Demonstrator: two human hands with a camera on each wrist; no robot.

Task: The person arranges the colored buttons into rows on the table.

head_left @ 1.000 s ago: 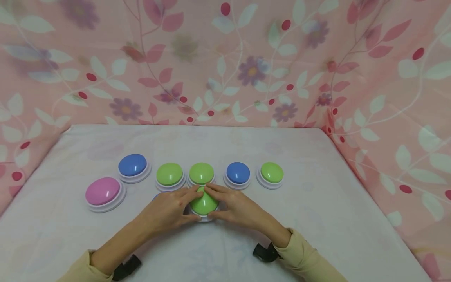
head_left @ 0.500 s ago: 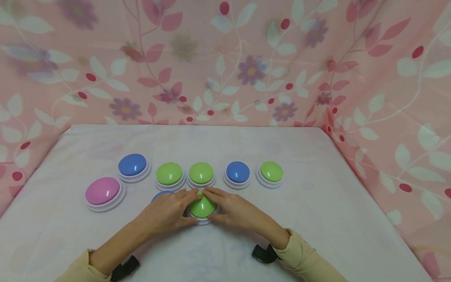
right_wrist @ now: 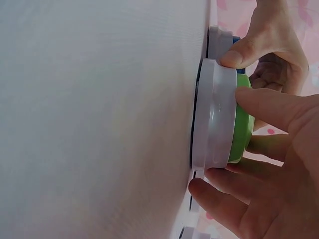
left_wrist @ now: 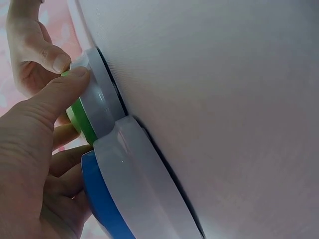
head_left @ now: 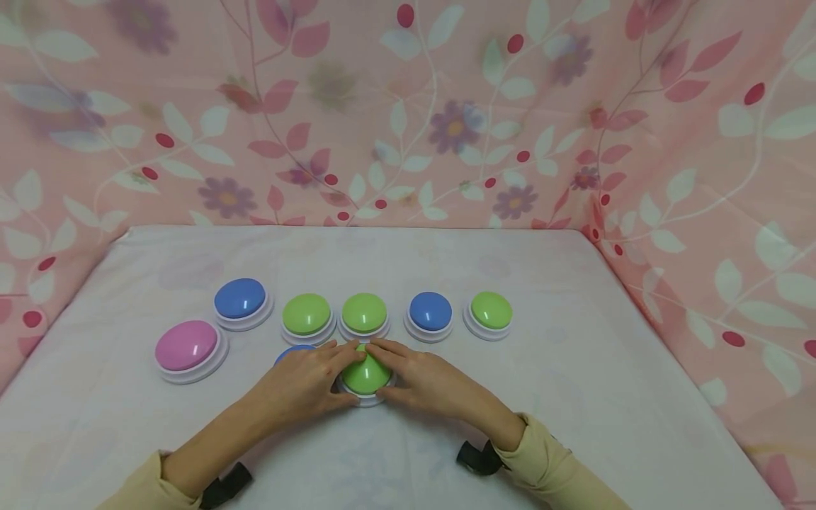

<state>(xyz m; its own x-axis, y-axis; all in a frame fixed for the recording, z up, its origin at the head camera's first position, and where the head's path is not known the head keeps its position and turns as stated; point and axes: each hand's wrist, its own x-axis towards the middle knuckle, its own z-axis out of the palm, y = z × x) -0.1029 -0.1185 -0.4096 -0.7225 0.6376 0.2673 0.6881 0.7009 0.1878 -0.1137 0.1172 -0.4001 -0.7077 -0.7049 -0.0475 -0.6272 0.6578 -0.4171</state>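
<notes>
Head view shows me both hands around the near green button (head_left: pixel 366 375), which sits dome up on the white-covered table (head_left: pixel 574 397), nearer the person than the row of buttons. I read the grip as a hold from two sides: the left hand (head_left: pixel 312 375) has its thumb at the near edge and fingertips at the far part of the dome, and the right hand (head_left: pixel 421 372) mirrors it. On the left wrist feed I see the left thumb against the white base, with a half-hidden blue button (left_wrist: pixel 102 196) just beside; whether the two bases touch I can't tell. My right wrist feed puts the right thumb about where dome meets base. Behind, left to right, I get a left green button (head_left: pixel 306 314), a middle green button (head_left: pixel 364 312), a right blue button (head_left: pixel 430 312) and a right green button (head_left: pixel 491 310). Farther left sit a far blue button (head_left: pixel 239 298) and a pink button (head_left: pixel 185 346).
</notes>
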